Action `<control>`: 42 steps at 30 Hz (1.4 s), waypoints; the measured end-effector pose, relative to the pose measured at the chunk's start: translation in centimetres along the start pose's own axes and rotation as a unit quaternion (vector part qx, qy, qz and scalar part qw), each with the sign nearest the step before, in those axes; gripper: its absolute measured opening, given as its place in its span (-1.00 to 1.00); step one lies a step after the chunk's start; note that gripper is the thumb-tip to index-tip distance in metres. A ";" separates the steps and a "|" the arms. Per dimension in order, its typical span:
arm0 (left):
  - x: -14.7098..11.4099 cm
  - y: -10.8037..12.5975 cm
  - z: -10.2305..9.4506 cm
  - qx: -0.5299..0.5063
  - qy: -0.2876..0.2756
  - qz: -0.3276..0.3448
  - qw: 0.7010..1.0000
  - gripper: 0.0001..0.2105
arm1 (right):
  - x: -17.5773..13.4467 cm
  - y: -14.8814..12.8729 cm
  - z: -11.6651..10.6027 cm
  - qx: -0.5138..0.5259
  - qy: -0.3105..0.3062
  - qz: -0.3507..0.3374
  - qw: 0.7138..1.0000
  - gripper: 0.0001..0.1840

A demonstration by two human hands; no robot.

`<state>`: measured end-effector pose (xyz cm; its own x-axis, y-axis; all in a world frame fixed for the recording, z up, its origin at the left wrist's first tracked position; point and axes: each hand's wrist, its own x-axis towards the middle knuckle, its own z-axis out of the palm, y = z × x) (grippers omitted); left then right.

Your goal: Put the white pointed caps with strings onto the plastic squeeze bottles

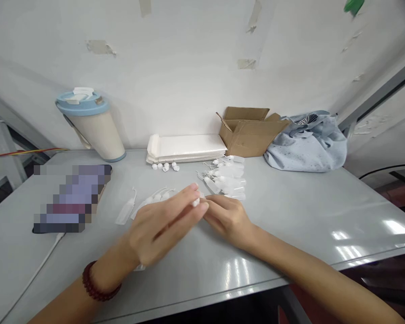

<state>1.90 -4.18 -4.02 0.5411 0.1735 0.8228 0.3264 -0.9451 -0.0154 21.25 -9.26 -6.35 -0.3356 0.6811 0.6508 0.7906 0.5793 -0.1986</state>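
My left hand [165,222], with a dark red bead bracelet at the wrist, pinches a small white cap [196,202] between thumb and finger. Close against it, my right hand [227,220] has its fingers closed; what they hold is mostly hidden, with only a pale bit showing near the cap. Several translucent plastic tubes [227,180] with thin tails lie in a pile behind my right hand. To the left lies a single tube [126,211], and more tubes [158,196] are partly covered by my left hand. Several loose white caps [166,166] sit farther back.
Against the wall are a stack of white flat boxes [189,146], an open cardboard box [253,137] and a light blue cloth bag [307,144]. A tumbler [96,128] stands at the back left. A phone [74,198] with a white cable [37,274] lies at the left.
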 end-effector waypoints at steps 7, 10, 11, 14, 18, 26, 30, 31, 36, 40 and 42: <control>1.7 0.8 1.2 -0.203 0.071 -0.313 0.925 -0.81 | -0.4 0.1 0.1 -0.051 0.106 -0.038 0.992 -0.72; 2.2 0.9 0.9 -0.240 0.097 -0.423 0.868 -0.82 | -0.4 0.2 0.1 -0.046 0.114 -0.036 0.992 -0.70; 2.4 0.8 0.7 -0.249 0.114 -0.448 0.851 -0.83 | -0.4 0.2 0.1 -0.042 0.117 -0.032 0.992 -0.71; 2.6 0.0 0.5 -0.321 0.154 -0.506 0.786 -0.83 | -0.2 0.1 0.0 -0.008 0.125 -0.020 0.992 -0.73; 2.5 -1.1 0.3 -0.428 0.057 -0.536 0.726 -0.84 | -0.2 0.0 -0.4 0.058 0.129 -0.050 0.989 -0.70; 3.0 0.4 -0.5 -0.542 -0.077 -0.467 0.694 -0.92 | -0.4 -0.6 -1.2 0.077 0.096 -0.078 0.989 -0.59; 2.9 0.3 -0.6 -0.544 -0.072 -0.469 0.692 -0.91 | -0.4 -0.6 -1.2 0.073 0.081 -0.063 0.992 -0.60; 2.9 0.3 -0.6 -0.542 -0.070 -0.471 0.693 -0.91 | -0.4 -0.5 -1.1 0.068 0.086 -0.065 0.992 -0.62; 2.8 0.3 -0.6 -0.527 -0.064 -0.476 0.701 -0.91 | -0.8 -0.2 -0.6 0.026 0.094 -0.080 0.992 -0.70; 3.0 0.5 -0.7 -0.487 -0.084 -0.464 0.735 -0.92 | -0.9 0.0 -0.3 0.016 0.057 -0.073 0.996 -0.68; 3.1 0.5 -0.8 -0.457 -0.094 -0.466 0.752 -0.93 | -0.7 0.1 -0.2 0.032 0.045 -0.074 0.996 -0.63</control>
<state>3.09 -4.38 -1.00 0.5350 0.8336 0.1375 0.0092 -0.1685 0.9857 21.69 -9.84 -6.67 -0.3971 0.5445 0.7388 0.7004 0.7000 -0.1395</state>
